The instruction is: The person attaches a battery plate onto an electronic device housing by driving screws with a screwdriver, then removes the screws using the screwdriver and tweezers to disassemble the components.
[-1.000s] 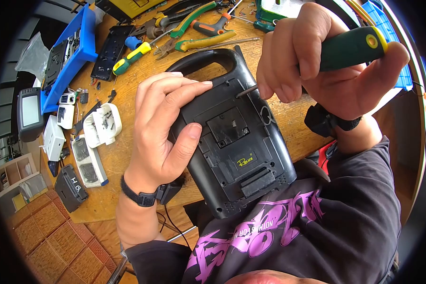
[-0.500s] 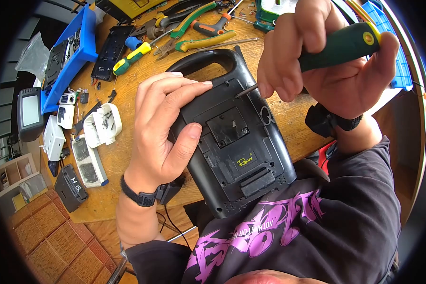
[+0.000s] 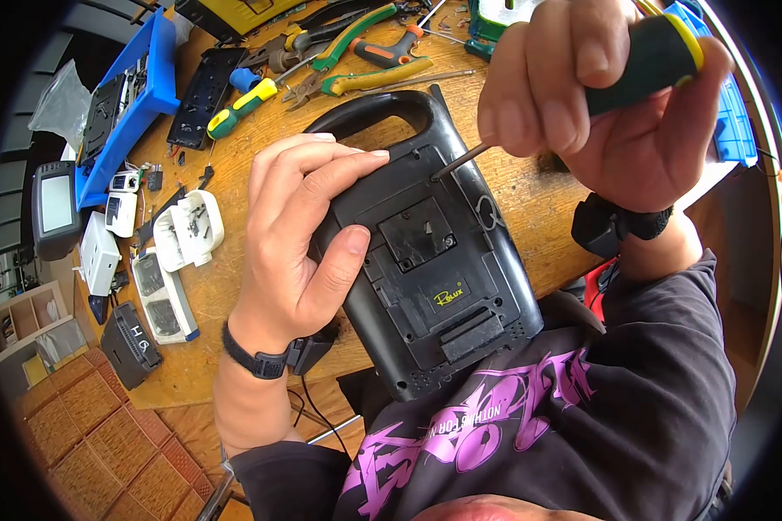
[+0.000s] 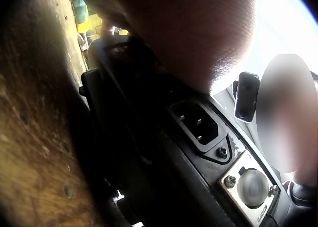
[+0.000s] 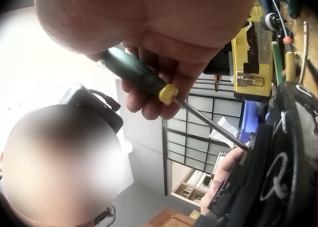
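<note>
A black Rolux device (image 3: 473,282) with a carry handle (image 3: 413,108) leans from the bench toward the person's shirt. My left hand (image 3: 300,230) rests on its left side, fingers stretched over the upper face and thumb lying on the panel. My right hand (image 3: 573,95) grips a green and yellow screwdriver (image 3: 647,65), fingers curled round the handle. Its steel shaft (image 5: 213,125) slants down to a screw hole near the device's upper right corner. In the left wrist view, the device's side shows a power inlet (image 4: 198,123) and a metal connector plate (image 4: 233,170).
Pliers (image 3: 374,78), a T-handle driver (image 3: 391,52) and a second screwdriver (image 3: 243,107) lie behind the device. At left are a white tray of screws (image 3: 182,230), a blue bin (image 3: 158,74) and several small electronic devices. A blue basket (image 3: 734,130) stands at far right.
My right hand and the screwdriver handle have shifted up, slightly away from the device, showing more shaft. The tip stays at the same hole; the left hand and device have not moved.
</note>
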Action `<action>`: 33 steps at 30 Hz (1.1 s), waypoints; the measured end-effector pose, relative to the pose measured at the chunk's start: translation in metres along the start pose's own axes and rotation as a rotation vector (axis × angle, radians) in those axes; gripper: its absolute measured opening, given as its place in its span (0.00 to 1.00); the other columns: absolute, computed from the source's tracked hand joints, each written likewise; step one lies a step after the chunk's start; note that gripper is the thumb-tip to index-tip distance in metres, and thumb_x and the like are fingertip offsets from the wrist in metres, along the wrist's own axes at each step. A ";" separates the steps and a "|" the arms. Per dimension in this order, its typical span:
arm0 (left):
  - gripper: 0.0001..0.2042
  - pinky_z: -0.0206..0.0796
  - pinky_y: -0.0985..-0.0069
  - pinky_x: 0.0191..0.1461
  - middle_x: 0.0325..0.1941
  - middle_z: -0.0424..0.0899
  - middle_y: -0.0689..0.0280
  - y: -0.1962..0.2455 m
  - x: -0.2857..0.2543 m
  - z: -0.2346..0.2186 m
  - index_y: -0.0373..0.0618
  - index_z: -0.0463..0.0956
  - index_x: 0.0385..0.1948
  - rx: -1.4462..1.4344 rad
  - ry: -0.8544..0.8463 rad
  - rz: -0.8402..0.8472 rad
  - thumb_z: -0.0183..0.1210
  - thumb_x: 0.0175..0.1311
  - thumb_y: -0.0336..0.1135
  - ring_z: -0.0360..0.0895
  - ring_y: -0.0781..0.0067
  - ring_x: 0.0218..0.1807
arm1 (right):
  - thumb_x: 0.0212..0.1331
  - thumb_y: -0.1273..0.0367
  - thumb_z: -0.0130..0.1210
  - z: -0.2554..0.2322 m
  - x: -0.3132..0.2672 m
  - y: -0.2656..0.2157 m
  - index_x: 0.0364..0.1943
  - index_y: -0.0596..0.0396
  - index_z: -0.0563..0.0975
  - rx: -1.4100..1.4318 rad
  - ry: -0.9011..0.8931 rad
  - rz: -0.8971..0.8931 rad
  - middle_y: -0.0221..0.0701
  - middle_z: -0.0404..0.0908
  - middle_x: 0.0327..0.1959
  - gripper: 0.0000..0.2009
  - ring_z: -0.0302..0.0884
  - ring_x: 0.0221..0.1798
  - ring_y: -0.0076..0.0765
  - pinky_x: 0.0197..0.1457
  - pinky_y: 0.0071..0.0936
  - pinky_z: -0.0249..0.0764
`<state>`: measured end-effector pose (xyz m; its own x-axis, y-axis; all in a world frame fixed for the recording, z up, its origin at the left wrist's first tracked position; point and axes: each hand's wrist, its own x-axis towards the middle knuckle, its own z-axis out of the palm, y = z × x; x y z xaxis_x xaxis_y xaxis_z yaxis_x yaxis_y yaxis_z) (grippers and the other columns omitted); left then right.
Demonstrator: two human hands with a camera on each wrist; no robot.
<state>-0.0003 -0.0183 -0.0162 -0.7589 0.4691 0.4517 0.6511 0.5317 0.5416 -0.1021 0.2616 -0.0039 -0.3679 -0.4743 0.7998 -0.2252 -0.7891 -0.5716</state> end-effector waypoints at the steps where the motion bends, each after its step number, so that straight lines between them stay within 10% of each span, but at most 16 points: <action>1: 0.24 0.65 0.53 0.72 0.55 0.85 0.53 0.000 0.000 0.000 0.37 0.86 0.57 0.001 0.000 0.001 0.60 0.72 0.49 0.76 0.45 0.62 | 0.77 0.28 0.17 0.003 -0.003 -0.001 0.48 0.56 0.78 0.042 0.128 0.058 0.38 0.82 0.34 0.47 0.85 0.34 0.44 0.47 0.46 0.87; 11: 0.24 0.66 0.53 0.72 0.55 0.84 0.53 0.000 0.000 0.000 0.37 0.86 0.56 -0.005 -0.003 -0.006 0.60 0.71 0.48 0.76 0.45 0.62 | 0.85 0.40 0.12 0.025 0.003 -0.005 0.60 0.52 0.73 0.142 0.219 0.097 0.31 0.77 0.32 0.38 0.75 0.29 0.31 0.45 0.37 0.83; 15: 0.23 0.66 0.53 0.72 0.55 0.84 0.52 0.000 0.000 0.000 0.37 0.86 0.56 -0.006 0.001 -0.001 0.60 0.71 0.48 0.76 0.45 0.62 | 0.85 0.42 0.12 0.001 0.012 -0.016 0.62 0.53 0.73 0.003 -0.104 0.164 0.31 0.75 0.33 0.38 0.70 0.28 0.27 0.43 0.31 0.80; 18: 0.23 0.66 0.53 0.72 0.55 0.84 0.52 0.000 0.000 0.000 0.37 0.86 0.56 -0.008 0.003 -0.001 0.60 0.71 0.48 0.76 0.45 0.62 | 0.85 0.41 0.12 0.014 0.004 -0.003 0.62 0.54 0.73 0.242 0.269 0.043 0.32 0.75 0.33 0.39 0.71 0.28 0.27 0.42 0.30 0.80; 29: 0.24 0.66 0.52 0.72 0.55 0.85 0.52 0.001 0.002 0.001 0.37 0.86 0.56 -0.003 0.002 -0.001 0.60 0.70 0.49 0.76 0.44 0.62 | 0.85 0.40 0.11 -0.019 0.005 0.002 0.63 0.51 0.73 0.216 -0.105 0.023 0.34 0.77 0.42 0.39 0.72 0.32 0.28 0.45 0.34 0.78; 33: 0.24 0.66 0.52 0.72 0.55 0.85 0.52 0.001 0.001 0.001 0.37 0.86 0.55 -0.005 0.005 -0.005 0.60 0.71 0.49 0.76 0.44 0.62 | 0.86 0.43 0.12 -0.008 -0.005 0.006 0.62 0.51 0.74 0.399 0.011 0.042 0.34 0.77 0.44 0.37 0.73 0.33 0.29 0.47 0.35 0.78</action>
<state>-0.0003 -0.0168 -0.0154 -0.7622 0.4629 0.4525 0.6472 0.5308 0.5471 -0.1086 0.2623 -0.0125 -0.3793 -0.5067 0.7742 0.1571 -0.8599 -0.4858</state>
